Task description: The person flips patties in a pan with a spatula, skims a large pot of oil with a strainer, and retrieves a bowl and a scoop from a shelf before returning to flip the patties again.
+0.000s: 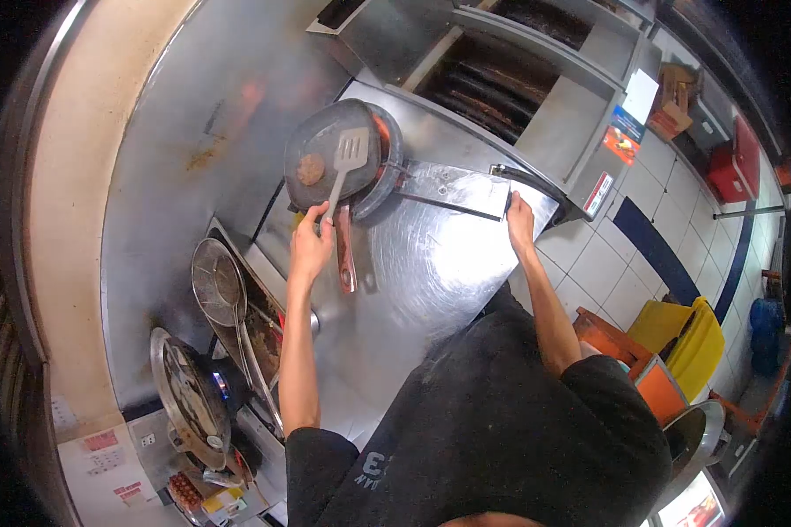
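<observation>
A dark frying pan with a brown wooden handle sits on a gas burner, an orange glow showing at its right rim. One round brown patty lies in the pan's left part. My left hand is closed round the handle of a grey slotted spatula, whose blade is over the pan, right of the patty. At the black front end of the burner's metal arm, my right hand has its fingers closed on what looks like the control knob, mostly hidden by them.
Left of the steel worktop lies a wire strainer over a tray. A large pan lid stands below it. A grill is at the top. On the right are a yellow cloth and a red box.
</observation>
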### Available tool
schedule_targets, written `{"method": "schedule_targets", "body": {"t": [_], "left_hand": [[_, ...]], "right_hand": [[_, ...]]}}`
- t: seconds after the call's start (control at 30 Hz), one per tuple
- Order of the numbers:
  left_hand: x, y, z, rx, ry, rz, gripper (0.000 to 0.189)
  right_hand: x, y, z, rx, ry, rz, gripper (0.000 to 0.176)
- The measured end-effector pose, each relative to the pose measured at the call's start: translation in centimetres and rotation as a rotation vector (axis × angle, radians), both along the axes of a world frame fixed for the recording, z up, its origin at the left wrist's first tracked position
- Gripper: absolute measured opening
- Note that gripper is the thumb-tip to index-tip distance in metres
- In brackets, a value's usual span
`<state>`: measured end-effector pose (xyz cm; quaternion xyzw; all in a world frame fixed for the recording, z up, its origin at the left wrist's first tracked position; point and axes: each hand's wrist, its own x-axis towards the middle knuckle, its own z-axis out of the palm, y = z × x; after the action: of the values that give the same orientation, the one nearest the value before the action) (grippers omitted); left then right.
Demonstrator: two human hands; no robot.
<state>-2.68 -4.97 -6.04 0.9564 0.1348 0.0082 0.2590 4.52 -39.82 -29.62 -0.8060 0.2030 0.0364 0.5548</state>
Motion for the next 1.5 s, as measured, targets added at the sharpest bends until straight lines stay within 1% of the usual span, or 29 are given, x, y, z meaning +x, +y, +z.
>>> {"method": "schedule_targets", "body": {"t": [0.1, 0.17, 0.37, 0.43, 0.57, 0.63, 0.77, 0.83, 0.97, 1.03, 1.13, 1.5], "left_hand": [[0.1, -0.2, 0.0, -0.002, 0.011, 0.006, 0.032], [0.0, 0.1, -0.2, -0.002, 0.007, -0.004, 0.032], [0.0, 0.5, -1.2, 0.04, -0.002, -0.015, 0.032], [0.0, 0.9, -1.7, 0.085, -0.056, -0.033, 0.032], [0.1, 0.7, -1.4, 0.094, 0.003, -0.019, 0.032], [0.1, 0.3, -0.9, 0.022, 0.068, 0.022, 0.034], [0.2, 0.3, -1.0, 0.033, 0.074, 0.019, 0.034], [0.2, 0.3, -1.1, 0.05, 0.032, -0.006, 0.034], [0.2, 0.3, -1.2, 0.062, 0.049, 0.004, 0.034], [0.1, 0.4, -1.4, 0.066, -0.022, -0.044, 0.034], [0.0, 0.2, -1.2, 0.022, -0.017, -0.049, 0.033], [0.1, 0.3, -1.5, 0.045, -0.028, -0.05, 0.032]], "right_hand": [[0.1, 0.1, -0.2, -0.008, 0.009, 0.031, 0.051], [0.0, 0.2, 0.1, 0.022, -0.007, -0.028, 0.051], [0.1, 0.2, 0.5, -0.006, 0.017, -0.014, 0.053], [0.0, 0.1, 0.6, -0.013, 0.015, -0.005, 0.053], [0.2, -0.1, 0.3, -0.059, 0.017, 0.024, 0.053], [0.1, -0.1, 0.6, -0.045, 0.03, 0.028, 0.053], [0.2, -0.2, -0.1, -0.068, 0.014, 0.046, 0.053], [0.3, -0.2, -0.4, -0.06, 0.03, 0.034, 0.053], [0.3, -0.2, 0.1, -0.052, 0.043, 0.035, 0.053], [0.3, -0.2, 0.0, -0.056, 0.042, 0.037, 0.053], [0.3, -0.2, 0.3, -0.053, 0.054, 0.038, 0.053], [0.2, -0.2, 0.8, -0.041, 0.066, 0.014, 0.055]]}}
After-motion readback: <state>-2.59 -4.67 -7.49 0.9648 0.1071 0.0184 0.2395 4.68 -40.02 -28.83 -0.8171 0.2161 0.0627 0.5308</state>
